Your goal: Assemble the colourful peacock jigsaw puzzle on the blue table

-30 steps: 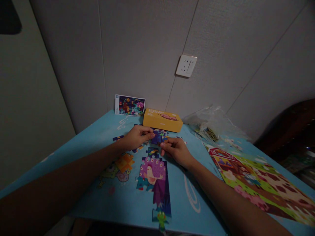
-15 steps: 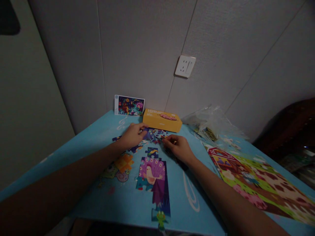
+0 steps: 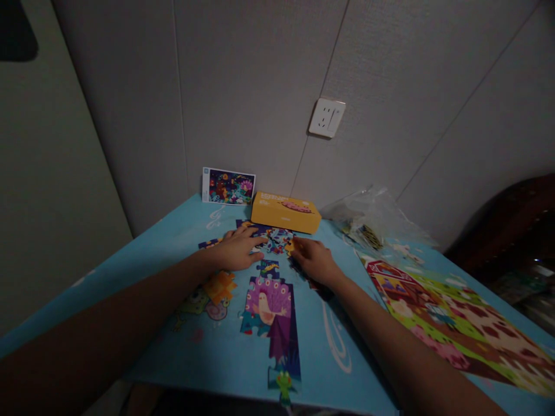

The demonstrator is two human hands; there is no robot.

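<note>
My left hand (image 3: 238, 249) lies spread, palm down, over loose jigsaw pieces (image 3: 277, 238) in front of the yellow box. My right hand (image 3: 314, 260) is closed at the right edge of that pile, with a yellow puzzle piece (image 3: 289, 247) at its fingertips. Nearer to me lies a joined strip of puzzle with a pink peacock (image 3: 267, 303) and, at its lower end, a green frog (image 3: 284, 381). A small dark piece (image 3: 269, 268) sits just above the peacock. Dark pieces partly show beneath my right wrist.
A picture card (image 3: 229, 186) leans on the wall beside the yellow box (image 3: 286, 212). To the right are a clear plastic bag (image 3: 373, 216) and a farm-scene puzzle (image 3: 459, 329). A wall socket (image 3: 326, 118) is above. The blue tabletop (image 3: 203, 370) ends close to me.
My left hand has come slightly down from the box and spread its fingers flatter, uncovering pieces behind it. My right hand has turned a little; a yellow piece now shows at its fingertips.
</note>
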